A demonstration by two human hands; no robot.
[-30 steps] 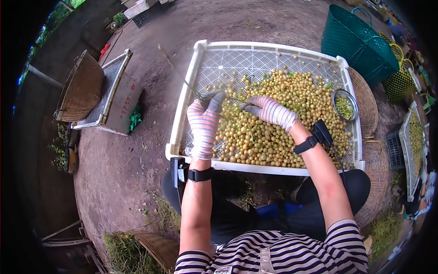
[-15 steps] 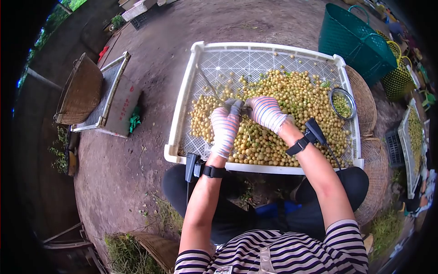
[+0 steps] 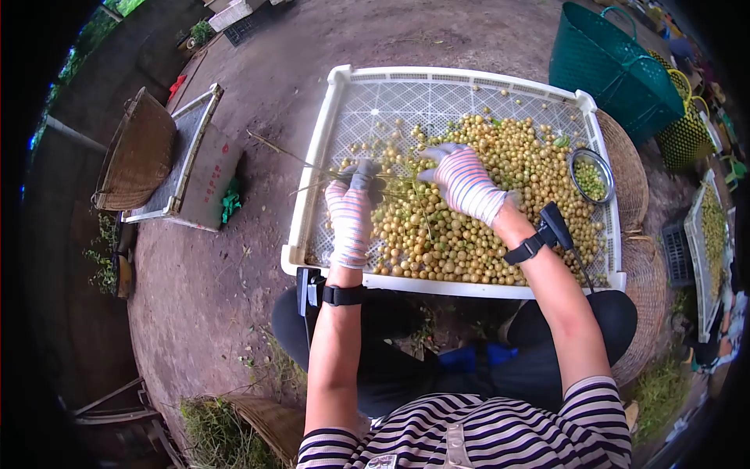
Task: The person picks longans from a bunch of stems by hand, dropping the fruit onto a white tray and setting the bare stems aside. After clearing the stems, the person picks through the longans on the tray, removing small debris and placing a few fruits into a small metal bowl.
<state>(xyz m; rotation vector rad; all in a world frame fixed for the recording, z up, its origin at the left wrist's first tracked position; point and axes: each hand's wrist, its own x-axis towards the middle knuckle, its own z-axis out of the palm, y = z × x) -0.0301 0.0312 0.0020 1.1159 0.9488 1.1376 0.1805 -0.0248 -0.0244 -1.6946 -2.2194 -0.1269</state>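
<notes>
A white plastic tray [image 3: 469,72] with a mesh bottom holds many small round yellow-green fruits [image 3: 461,242]. My left hand [image 3: 351,211], in a striped glove with grey fingertips, is closed on a thin twig [image 3: 283,150] over the tray's left part; the twig's bare end sticks out past the left rim. Thin stems reach right from this hand toward the other. My right hand [image 3: 465,180], gloved alike, hovers over the fruits with its fingers apart. A round metal bowl [image 3: 590,177] with small green fruits sits inside the tray at the right.
A green woven basket [image 3: 613,74] and a yellow-black one [image 3: 683,133] stand at the back right. Flat wicker baskets [image 3: 642,289] lie right of the tray. At left, a brown basket [image 3: 139,156] rests on a crate [image 3: 205,176]. Cut stems [image 3: 223,434] fill a basket at lower left.
My left hand has moved left with the twig, which now crosses the tray's left rim. My right hand has separated from it, moved slightly right and opened its fingers.
</notes>
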